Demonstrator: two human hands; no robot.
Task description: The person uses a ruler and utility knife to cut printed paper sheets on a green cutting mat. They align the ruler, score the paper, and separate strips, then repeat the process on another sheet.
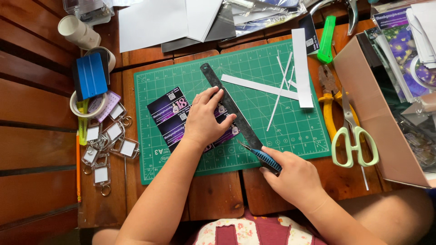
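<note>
Green cutting mat (290, 131) on a dark slatted wooden table (36, 113). Left hand (204, 120), fingers spread, presses a dark metal ruler (231, 109) onto a purple printed sheet (170, 113) mid-mat. Right hand (295, 177), fingers clamped on a blue craft knife (263, 156), sits at the mat's near edge. Scissors (354, 136) right of mat; keychain blanks (109, 145) left.

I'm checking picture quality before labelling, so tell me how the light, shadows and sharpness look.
Head view: soft, even light, only faint shadows under the left hand and ruler; no strong glare on the green mat; centre sharp, the knife in the right hand crisp; edges bend slightly outward.
</note>
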